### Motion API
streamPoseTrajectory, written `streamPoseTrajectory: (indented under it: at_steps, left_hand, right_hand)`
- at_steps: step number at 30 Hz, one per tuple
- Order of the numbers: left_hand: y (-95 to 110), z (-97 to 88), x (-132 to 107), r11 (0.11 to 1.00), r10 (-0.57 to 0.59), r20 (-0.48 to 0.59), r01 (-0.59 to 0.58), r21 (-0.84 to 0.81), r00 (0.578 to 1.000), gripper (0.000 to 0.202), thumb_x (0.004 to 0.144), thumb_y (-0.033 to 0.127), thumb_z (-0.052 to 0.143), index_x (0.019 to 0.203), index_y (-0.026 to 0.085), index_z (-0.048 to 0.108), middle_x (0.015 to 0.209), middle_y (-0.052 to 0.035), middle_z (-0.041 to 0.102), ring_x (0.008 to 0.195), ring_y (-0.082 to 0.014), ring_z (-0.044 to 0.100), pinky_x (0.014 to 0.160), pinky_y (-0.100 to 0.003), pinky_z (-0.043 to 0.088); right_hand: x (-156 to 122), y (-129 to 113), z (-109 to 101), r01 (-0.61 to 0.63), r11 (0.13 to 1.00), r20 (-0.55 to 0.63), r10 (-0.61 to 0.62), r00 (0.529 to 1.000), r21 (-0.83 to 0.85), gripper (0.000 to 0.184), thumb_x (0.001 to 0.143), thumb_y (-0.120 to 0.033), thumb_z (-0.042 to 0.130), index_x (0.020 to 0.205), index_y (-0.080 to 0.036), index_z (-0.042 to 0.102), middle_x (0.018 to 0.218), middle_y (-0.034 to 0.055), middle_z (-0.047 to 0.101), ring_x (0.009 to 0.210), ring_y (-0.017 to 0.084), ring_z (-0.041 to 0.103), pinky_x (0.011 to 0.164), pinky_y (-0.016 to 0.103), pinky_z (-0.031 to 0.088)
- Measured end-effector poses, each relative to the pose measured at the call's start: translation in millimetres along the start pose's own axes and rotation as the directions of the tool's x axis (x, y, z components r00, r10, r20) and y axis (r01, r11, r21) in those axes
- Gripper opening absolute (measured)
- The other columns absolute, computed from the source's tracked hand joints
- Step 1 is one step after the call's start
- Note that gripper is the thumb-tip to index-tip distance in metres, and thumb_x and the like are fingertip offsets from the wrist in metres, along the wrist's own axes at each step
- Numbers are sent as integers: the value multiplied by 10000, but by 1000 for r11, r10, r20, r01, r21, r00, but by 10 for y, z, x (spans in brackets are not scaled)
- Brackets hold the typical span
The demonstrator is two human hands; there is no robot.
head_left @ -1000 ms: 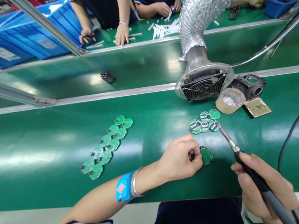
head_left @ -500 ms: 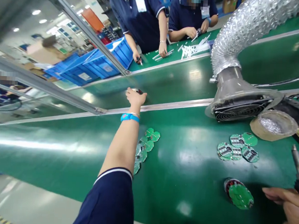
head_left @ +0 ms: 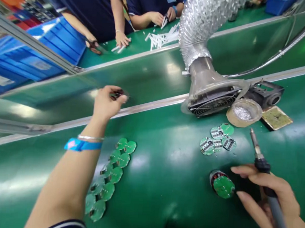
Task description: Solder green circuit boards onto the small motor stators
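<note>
My left hand [head_left: 106, 102] is stretched out over the far belt with its fingers pinched on a small dark part with red windings [head_left: 118, 94]. My right hand [head_left: 268, 198] grips a soldering iron [head_left: 264, 172] near the front edge, tip pointing up and away. Just left of that hand lies a motor part capped with a round green circuit board [head_left: 222, 184]. A double row of round green boards [head_left: 111, 171] lies beside my left forearm. A small cluster of printed boards [head_left: 218, 138] lies beyond the iron's tip.
A silver fume duct ending in a fan grille [head_left: 212, 97] hangs over the green belt [head_left: 165, 156]. A solder tin [head_left: 243, 112], an iron stand [head_left: 266, 91] and a sponge pad [head_left: 276, 118] sit at right. Other people's hands [head_left: 121, 40] work with white strips [head_left: 162, 37] across the belt.
My left hand left the capped motor part, reached out to the far belt, pinched the small dark part there and has drawn it back a little. The iron lifted away from the boards.
</note>
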State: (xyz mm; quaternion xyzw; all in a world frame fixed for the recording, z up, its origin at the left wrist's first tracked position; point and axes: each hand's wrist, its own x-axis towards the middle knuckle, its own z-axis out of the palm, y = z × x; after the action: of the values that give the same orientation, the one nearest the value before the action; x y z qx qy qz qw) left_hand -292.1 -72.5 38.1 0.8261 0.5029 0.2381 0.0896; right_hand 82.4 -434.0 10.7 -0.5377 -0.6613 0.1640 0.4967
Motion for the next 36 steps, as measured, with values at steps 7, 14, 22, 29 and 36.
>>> streamPoseTrajectory:
  at_steps: [7,14,22,29,36]
  left_hand:
    - [1526,342,-1082,983,180,206,-169,-72,962,306,880,302,559,1168,202,583,1160,-100,584,1114,-265,554,949,-423,477]
    - [2464,544,-1868,825,315,230,-145,-547,921,541,730,287,720,1220,185,513,1122,-113,571,1006,-236,570,827,-379,545]
    - [2676,729,-2036,603,77,326,216,-768,942,226,753,134,637,970,170,584,929,-38,564,775,-126,603,674,-256,579]
    - [2694,773,-2120,583,21,248,189,-790,969,230,760,125,649,985,164,616,904,-29,585,776,-115,629,634,-217,603]
    - [2687,773,-2145,569,-14,183,159,-807,983,206,770,124,688,975,138,683,927,-56,668,762,-115,676,678,-231,630]
  right_hand:
    - [106,17,-49,129,985,379,-164,911,114,464,818,6,562,1197,-237,452,1193,101,685,1257,260,555,1032,490,491]
    - [200,85,-96,265,949,403,-312,860,168,413,874,-10,548,1222,-231,517,1186,81,685,1216,239,583,957,439,540]
    - [328,-120,121,345,939,142,-343,928,16,395,786,15,670,1101,-209,587,1064,89,729,908,190,707,789,332,610]
    - [307,-158,-5,337,932,333,-278,901,-135,303,840,-63,632,1095,-223,596,1096,93,702,855,186,676,770,347,591]
    - [375,-120,-176,210,977,536,-154,830,-44,293,861,-85,613,1112,-230,567,1156,83,679,961,206,614,800,375,554]
